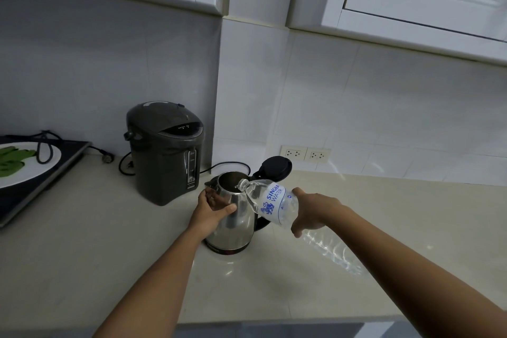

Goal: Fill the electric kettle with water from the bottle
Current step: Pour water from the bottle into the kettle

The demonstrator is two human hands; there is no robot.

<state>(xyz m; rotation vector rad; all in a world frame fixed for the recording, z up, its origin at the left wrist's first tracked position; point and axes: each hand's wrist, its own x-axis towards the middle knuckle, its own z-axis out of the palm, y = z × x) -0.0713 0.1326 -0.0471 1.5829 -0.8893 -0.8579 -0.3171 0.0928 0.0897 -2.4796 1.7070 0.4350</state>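
We find pouring under way but unfinished: our left hand (212, 210) wraps the steel kettle (233, 217) on the counter (109, 255), lid (275, 167) open, while our right hand (310, 212) closes round the tilted bottle (270, 203), mouth over the opening; fill level not visible.

Steel kettle (233, 217) upright, lid open; clear bottle (270, 202) tipped into it.

Both bare forearms reach forward. The left hand (210, 214) wraps the steel kettle's (233, 228) side, thumb across its front; the right hand (312, 211) grips the tilted clear plastic bottle's (270, 202) base.
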